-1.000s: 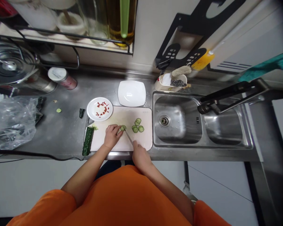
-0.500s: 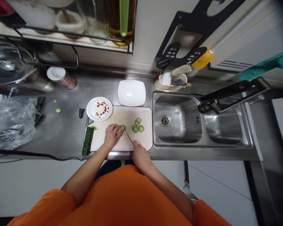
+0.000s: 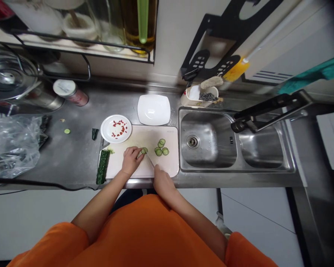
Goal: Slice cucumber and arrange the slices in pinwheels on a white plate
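The cucumber piece (image 3: 144, 151) sits near the middle of the white cutting board (image 3: 144, 170), pinched in the fingers of the left hand (image 3: 130, 160), while the right hand (image 3: 164, 181) grips the knife (image 3: 150, 161), its blade right at the cut end. For even rounds like the slices (image 3: 165, 151) lying to the right, the holding fingertips are best curled back from the edge and the blade drawn down upright, with the longer cucumber length (image 3: 102, 167) left at the board's left edge.
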Available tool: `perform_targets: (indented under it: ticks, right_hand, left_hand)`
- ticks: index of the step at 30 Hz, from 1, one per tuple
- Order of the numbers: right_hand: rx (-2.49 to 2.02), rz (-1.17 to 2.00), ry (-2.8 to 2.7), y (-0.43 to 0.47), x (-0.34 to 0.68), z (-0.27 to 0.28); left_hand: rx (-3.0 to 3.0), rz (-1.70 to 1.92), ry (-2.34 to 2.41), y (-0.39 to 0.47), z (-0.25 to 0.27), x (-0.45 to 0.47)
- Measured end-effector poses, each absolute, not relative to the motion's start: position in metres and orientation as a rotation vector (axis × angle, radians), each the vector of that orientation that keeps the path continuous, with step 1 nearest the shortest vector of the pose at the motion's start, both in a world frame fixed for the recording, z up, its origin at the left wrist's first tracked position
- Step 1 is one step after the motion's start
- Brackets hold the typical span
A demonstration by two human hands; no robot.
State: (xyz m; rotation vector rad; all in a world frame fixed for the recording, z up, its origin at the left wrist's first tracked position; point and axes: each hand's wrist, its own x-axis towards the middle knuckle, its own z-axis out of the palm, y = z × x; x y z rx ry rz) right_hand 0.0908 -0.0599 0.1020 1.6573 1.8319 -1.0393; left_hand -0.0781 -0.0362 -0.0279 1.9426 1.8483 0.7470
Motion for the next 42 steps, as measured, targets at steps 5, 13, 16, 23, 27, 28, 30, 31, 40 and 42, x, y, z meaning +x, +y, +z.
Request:
perform_targets:
  ticks: [5,13,16,23,27,28,30,31,40,42]
  right_hand:
    - [1.647,-1.041,1.810,-0.066,0.098,0.106]
    - [1.603,-1.059,1.731,-0.081,0.123,0.121]
    - [1.618,-1.046,1.744,-0.084,0.127,0.121]
    - [1.629,-1.048,1.749,-0.082,0.131,0.121]
    - [1.629,-1.050,1.750,-0.080,0.133,0.124]
    - [1.631,-1.050,1.748,-0.079,0.133,0.124]
    - [1.634,-1.060,1.744,-0.078,0.133,0.124]
    - [1.633,-1.071,1.740,-0.077,0.134,0.124]
    - [1.595,-1.099,1.737,-0.075,0.136,0.121]
    - [1.591,-1.082,1.744,-0.075,0.135,0.122]
  left_hand:
    - [1.938,0.735,1.847,-0.036,-0.029,-0.078]
    - [1.936,0.762,1.864,-0.033,-0.027,-0.076]
    - [1.907,0.795,1.907,-0.030,-0.023,-0.071]
    - [1.777,0.791,1.922,-0.026,-0.010,-0.060]
    - [1.622,0.733,2.000,-0.026,0.002,-0.069]
    - [1.559,0.724,2.038,-0.025,0.005,-0.075]
    - [1.428,0.694,2.128,-0.024,0.013,-0.088]
    - [1.380,0.665,2.166,-0.023,0.016,-0.095]
    - [1.590,0.421,2.345,-0.020,0.015,-0.127]
    - [1.670,0.488,2.327,-0.021,0.014,-0.125]
